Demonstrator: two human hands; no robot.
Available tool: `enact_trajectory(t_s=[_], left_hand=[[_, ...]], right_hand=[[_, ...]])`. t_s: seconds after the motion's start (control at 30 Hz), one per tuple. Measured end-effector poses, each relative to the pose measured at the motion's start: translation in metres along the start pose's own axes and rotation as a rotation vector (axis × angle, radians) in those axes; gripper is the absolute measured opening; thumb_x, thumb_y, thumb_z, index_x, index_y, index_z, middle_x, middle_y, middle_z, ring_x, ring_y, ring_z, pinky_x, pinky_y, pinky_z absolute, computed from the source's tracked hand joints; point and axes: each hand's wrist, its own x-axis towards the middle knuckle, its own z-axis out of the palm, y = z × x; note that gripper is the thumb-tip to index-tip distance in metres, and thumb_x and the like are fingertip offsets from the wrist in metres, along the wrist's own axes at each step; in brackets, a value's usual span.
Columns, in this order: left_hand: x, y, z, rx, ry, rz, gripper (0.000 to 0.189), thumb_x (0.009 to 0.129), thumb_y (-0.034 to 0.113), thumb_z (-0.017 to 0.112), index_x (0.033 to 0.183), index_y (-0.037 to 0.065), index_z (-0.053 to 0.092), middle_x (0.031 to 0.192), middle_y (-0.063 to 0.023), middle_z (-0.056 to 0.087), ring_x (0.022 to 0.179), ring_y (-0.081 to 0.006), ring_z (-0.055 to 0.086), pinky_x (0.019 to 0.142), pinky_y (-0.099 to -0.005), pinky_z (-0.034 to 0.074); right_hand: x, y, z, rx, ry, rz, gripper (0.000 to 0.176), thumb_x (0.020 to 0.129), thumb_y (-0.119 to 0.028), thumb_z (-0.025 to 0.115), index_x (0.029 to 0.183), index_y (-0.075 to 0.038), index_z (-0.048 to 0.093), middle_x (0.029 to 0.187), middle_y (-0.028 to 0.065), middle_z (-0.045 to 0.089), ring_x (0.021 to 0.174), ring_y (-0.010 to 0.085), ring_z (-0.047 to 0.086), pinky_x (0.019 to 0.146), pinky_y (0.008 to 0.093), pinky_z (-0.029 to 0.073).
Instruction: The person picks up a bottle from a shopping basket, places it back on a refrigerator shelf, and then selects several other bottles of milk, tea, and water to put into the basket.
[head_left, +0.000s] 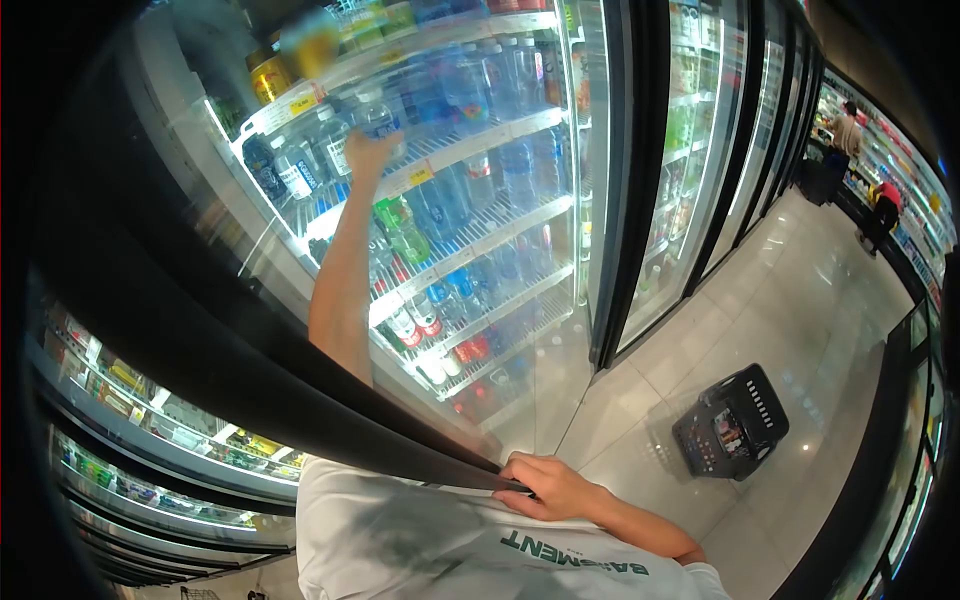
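Bright cooler [520, 125] shelf lights and glossy floor [800, 300] glare dominate. Fisheye bends the edges into black corners; the top bottles [300, 45] look blurred, perhaps behind fogged glass.
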Motion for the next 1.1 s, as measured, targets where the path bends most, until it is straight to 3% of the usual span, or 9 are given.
enact_trajectory(t_s=[0.13, 0.3, 0.37, 0.5, 0.57, 0.73, 0.93, 1.03, 1.1], left_hand=[[-0.048, 0.036, -0.038, -0.105, 0.155, 0.216, 0.072, 0.054, 0.040, 0.080, 0.107, -0.003, 0.057, 0.103, -0.0219, 0.062, 0.095, -0.0319, 0.061, 0.082, -0.0380, 0.048], [-0.139, 0.051, -0.130, -0.110, 0.137, 0.417, 0.067, 0.068, 0.027, 0.076, 0.121, -0.003, 0.047, 0.111, -0.0183, 0.058, 0.098, -0.0281, 0.060, 0.086, -0.0346, 0.046], [-0.190, 0.043, -0.162, -0.549, 0.087, 0.185, 0.057, 0.073, 0.022, 0.074, 0.119, -0.002, 0.050, 0.113, -0.0142, 0.057, 0.099, -0.0237, 0.058, 0.088, -0.0340, 0.045], [-0.296, 0.016, -0.220, -0.548, 0.294, -0.080, 0.052, 0.072, 0.007, 0.073, 0.118, -0.003, 0.049, 0.104, -0.0107, 0.058, 0.091, -0.0184, 0.058, 0.083, -0.0289, 0.046], [-0.323, -0.030, -0.244, -0.416, 0.274, -0.121, 0.051, 0.072, 0.001, 0.070, 0.118, -0.004, 0.048, 0.099, -0.0094, 0.059, 0.085, -0.0160, 0.058, 0.075, -0.0270, 0.048], [-0.389, -0.028, -0.274, -0.460, 0.296, -0.456, 0.041, 0.070, 0.005, 0.070, 0.107, -0.002, 0.055, 0.090, -0.0048, 0.059, 0.075, -0.0092, 0.055, 0.069, -0.0240, 0.046], [-0.449, -0.052, -0.281, -0.404, 0.059, -0.536, 0.050, 0.064, -0.002, 0.074, 0.110, -0.005, 0.052, 0.100, -0.0105, 0.058, 0.090, -0.0165, 0.056, 0.084, -0.0281, 0.043], [-0.456, -0.040, -0.266, -0.229, -0.132, -0.483, 0.058, 0.060, 0.000, 0.078, 0.112, -0.005, 0.053, 0.100, -0.0105, 0.061, 0.092, -0.0186, 0.057, 0.086, -0.0295, 0.043], [-0.454, -0.024, -0.253, -0.095, -0.279, -0.399, 0.062, 0.058, 0.001, 0.079, 0.113, -0.005, 0.053, 0.099, -0.0126, 0.063, 0.091, -0.0198, 0.060, 0.084, -0.0309, 0.044]], right_hand=[[0.006, 0.002, 0.004, -0.031, 0.011, 0.006, 0.020, 0.079, -0.013, 0.067, 0.086, 0.000, 0.054, 0.074, 0.0105, 0.052, 0.058, 0.0248, 0.053, 0.049, 0.0322, 0.043], [0.014, 0.004, 0.009, -0.074, 0.004, -0.028, 0.020, 0.079, -0.011, 0.065, 0.088, 0.002, 0.053, 0.074, 0.0117, 0.050, 0.056, 0.0272, 0.053, 0.049, 0.0343, 0.044], [0.018, 0.008, 0.010, -0.084, -0.017, -0.030, 0.020, 0.079, -0.011, 0.064, 0.091, 0.002, 0.053, 0.075, 0.0120, 0.051, 0.058, 0.0275, 0.054, 0.050, 0.0345, 0.045], [0.028, 0.014, 0.016, -0.084, -0.030, -0.050, 0.019, 0.078, -0.007, 0.064, 0.091, 0.002, 0.053, 0.077, 0.0110, 0.052, 0.057, 0.0253, 0.054, 0.050, 0.0331, 0.045], [0.035, 0.015, 0.017, -0.064, -0.129, 0.020, 0.026, 0.081, -0.007, 0.059, 0.102, 0.003, 0.049, 0.088, 0.0154, 0.050, 0.068, 0.0315, 0.056, 0.055, 0.0369, 0.046], [0.063, 0.025, 0.029, -0.005, -0.161, 0.045, 0.032, 0.082, -0.007, 0.057, 0.109, 0.004, 0.045, 0.097, 0.0189, 0.048, 0.081, 0.0363, 0.054, 0.068, 0.0401, 0.046], [0.091, 0.052, 0.056, 0.003, -0.109, 0.070, 0.049, 0.080, -0.007, 0.058, 0.122, 0.006, 0.037, 0.111, 0.0232, 0.047, 0.097, 0.0402, 0.052, 0.082, 0.0409, 0.045], [0.100, 0.064, 0.057, 0.108, -0.060, 0.021, 0.056, 0.081, -0.009, 0.059, 0.129, 0.001, 0.034, 0.120, 0.0203, 0.045, 0.100, 0.0338, 0.055, 0.081, 0.0394, 0.047], [0.104, 0.069, 0.049, 0.195, -0.210, 0.065, 0.060, 0.080, -0.012, 0.062, 0.132, -0.002, 0.033, 0.113, 0.0171, 0.050, 0.099, 0.0289, 0.056, 0.081, 0.0372, 0.046]])
